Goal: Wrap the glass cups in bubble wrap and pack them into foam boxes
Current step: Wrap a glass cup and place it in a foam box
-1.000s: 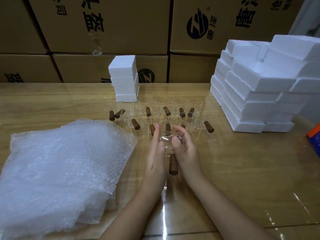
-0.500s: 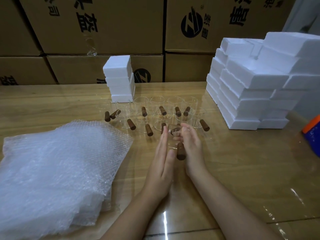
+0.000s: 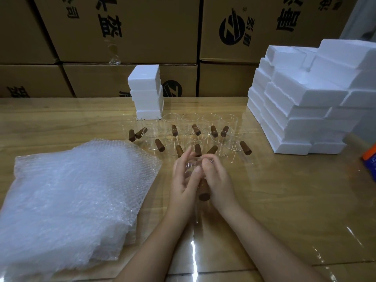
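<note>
Head view: small clear glass cup with a brown wooden handle (image 3: 193,167) gripped between left hand (image 3: 183,181) and right hand (image 3: 219,180), just near of the cluster of like glass cups (image 3: 195,135) standing on the glossy wooden tabletop (image 3: 284,190). Likely trouble: slick glass sliding out of a two-sided hold and striking the hard tabletop, or a forward nudge tipping the closest standing cups. Awkward too: both hands busy, with the pile of clear bubble wrap (image 3: 77,196) off to the left, untouched. Left fingers (image 3: 184,157) fairly straight along the cup's left wall, thumb laid over its near side; right fingers (image 3: 211,159) curled round its right wall. Handle pointing near, poking out between the palms. Hard to tell whether lifted clear of the tabletop. White foam boxes (image 3: 301,106) stacked well apart, far right.
</note>
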Demonstrator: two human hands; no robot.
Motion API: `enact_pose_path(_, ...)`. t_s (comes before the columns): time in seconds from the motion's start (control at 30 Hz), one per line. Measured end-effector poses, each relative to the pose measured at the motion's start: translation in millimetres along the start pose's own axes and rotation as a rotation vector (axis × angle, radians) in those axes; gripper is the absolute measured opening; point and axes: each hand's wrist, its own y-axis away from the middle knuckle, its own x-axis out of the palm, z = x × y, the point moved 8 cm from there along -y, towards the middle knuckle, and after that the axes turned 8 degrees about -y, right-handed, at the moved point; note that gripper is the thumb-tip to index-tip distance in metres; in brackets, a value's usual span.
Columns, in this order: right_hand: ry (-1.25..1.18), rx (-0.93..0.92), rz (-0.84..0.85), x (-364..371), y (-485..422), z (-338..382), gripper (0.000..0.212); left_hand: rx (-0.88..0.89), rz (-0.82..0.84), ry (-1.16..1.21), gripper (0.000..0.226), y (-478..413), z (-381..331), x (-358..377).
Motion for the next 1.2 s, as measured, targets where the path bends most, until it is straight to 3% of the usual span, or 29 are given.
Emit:
enact_pose_path(0.2, 0.276, -0.043, 0.032, 3.8, 4.7, 2.5, 0.023, 0.119, -0.108, -0.109, 0.022, 0.0, -6.8, -9.4)
enact_pose_path(0.33, 0.413, -0.243, 0.012, 4.6, 12.2, 18.9, 0.047, 0.103, -0.137, -0.042, 0.024, 0.0, -10.5, -7.6)
enact_pose_path(0.47, 0.465, -0.437, -0.037, 4.0, 17.1, 39.1, 0.044, 0.068, -0.13, -0.015, 0.016, 2.3, -13.6, -3.7)
enact_pose_path(0.6, 0.568, -0.597, -0.022, 4.8, 20.6, 49.6, 0.03, -0.206, -0.05, -0.023, 0.02, -2.4, 7.6, -0.4)
enact_pose_path(0.7, 0.666, -0.657, 0.032, 9.7, 21.6, 51.8, 0.032, -0.547, 0.103, 0.217, 0.028, 3.4, 30.5, 5.2)
enact_pose_path(0.8, 0.688, -0.704, 0.18, 15.8, 21.4, 50.6, 0.041, -0.655, 0.281, 0.427, 0.031, 8.6, 29.3, 12.0)
enact_pose_path(0.9, 0.687, -0.705, 0.228, 15.2, 20.4, 50.7, 0.042, -0.667, 0.294, 0.489, 0.031, 10.1, 29.8, 16.2)
enact_pose_path(1.07, 0.581, -0.558, 0.101, 9.0, 15.9, 48.8, 0.041, -0.579, 0.109, 0.432, 0.051, 8.2, 36.7, 17.2)
enact_pose_path(1.2, 0.422, -0.325, -0.003, 6.9, 12.3, 33.3, 0.05, -0.529, -0.114, 0.387, 0.042, 9.9, 36.3, 6.8)
